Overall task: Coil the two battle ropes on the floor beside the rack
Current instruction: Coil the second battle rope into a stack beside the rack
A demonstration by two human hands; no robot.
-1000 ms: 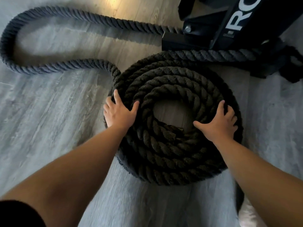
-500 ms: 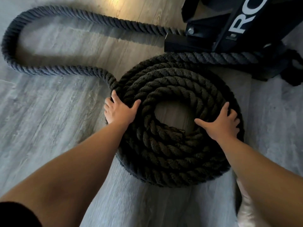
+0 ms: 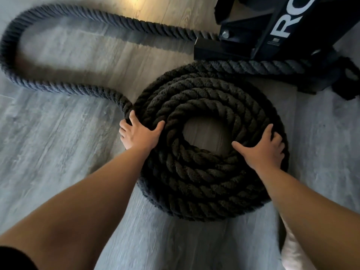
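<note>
The coiled battle rope (image 3: 204, 172) lay in stacked black turns on the grey plank floor (image 3: 58, 152), just beside the base of the black rack (image 3: 253, 41), with bare floor showing through its centre. The left hand (image 3: 139, 134) rested on the coil's left rim and the right hand (image 3: 263, 151) on its right rim. Each grip was wide, with fingers spread over the turns, thumb pointing inward and nothing clasped. From the left rim, a loose length of rope (image 3: 58, 86) swept out in a broad loop and back to the rack's base, where another stretch of rope (image 3: 253, 67) lay alongside.
</note>
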